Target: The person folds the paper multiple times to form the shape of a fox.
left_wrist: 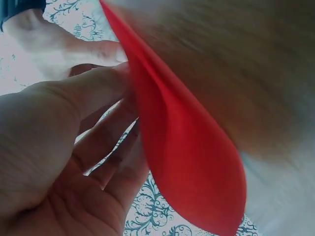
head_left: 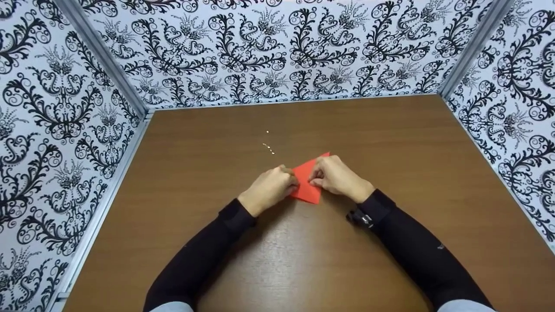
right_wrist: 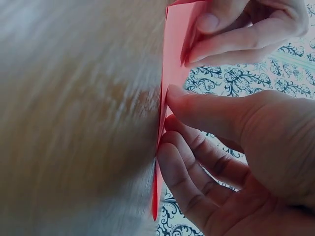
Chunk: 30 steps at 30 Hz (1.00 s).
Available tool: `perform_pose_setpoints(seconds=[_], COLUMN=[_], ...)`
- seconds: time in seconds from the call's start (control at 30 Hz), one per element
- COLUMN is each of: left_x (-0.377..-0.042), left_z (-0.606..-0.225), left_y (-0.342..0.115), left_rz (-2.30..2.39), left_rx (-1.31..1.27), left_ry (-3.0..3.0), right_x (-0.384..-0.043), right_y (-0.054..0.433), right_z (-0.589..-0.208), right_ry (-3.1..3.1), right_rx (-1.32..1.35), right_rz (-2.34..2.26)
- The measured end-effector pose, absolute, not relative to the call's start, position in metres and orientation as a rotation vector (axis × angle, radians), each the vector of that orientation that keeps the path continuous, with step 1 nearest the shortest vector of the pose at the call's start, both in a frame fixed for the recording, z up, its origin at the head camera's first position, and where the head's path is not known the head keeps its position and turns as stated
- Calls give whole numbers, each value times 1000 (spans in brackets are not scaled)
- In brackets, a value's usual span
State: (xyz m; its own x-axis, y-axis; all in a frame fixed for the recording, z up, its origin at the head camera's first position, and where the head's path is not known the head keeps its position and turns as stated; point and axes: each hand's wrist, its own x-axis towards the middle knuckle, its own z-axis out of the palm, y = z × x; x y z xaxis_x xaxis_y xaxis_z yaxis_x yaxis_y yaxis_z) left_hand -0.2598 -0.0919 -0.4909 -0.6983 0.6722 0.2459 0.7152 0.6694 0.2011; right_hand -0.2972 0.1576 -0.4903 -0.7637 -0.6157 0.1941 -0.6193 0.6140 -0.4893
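One paper [head_left: 305, 190] is between the left and right edges of the tabletop [head_left: 195, 151], well apart from both. My left hand [head_left: 271, 184] and right hand [head_left: 340, 175] each pinch one side, apparently to steady its fold.

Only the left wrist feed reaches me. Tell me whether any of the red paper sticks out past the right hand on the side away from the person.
Observer: It does: in the head view, a corner of the red paper pokes out just beyond the right hand.
Operator: Report what shows farther off than that.
Observer: Small bright specks on the brown table; bits or reflections, I cannot tell.
Operator: Describe what is worn near that hand.
Observer: A dark device with a shiny part, at the wrist end of the black sleeve.
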Motion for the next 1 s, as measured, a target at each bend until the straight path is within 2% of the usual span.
perform_pose_setpoints(seconds=[0.53, 1.0], left_x=[-271, -279], left_z=[-492, -492], left_y=[-96, -95], left_rz=[-429, -358], left_rx=[-1093, -1168], left_ry=[-2802, -2758], right_x=[-296, -296], right_y=[156, 157], right_z=[-491, -490], right_ry=[-2818, -2830], right_rx=[1060, 1029], right_rz=[854, 859])
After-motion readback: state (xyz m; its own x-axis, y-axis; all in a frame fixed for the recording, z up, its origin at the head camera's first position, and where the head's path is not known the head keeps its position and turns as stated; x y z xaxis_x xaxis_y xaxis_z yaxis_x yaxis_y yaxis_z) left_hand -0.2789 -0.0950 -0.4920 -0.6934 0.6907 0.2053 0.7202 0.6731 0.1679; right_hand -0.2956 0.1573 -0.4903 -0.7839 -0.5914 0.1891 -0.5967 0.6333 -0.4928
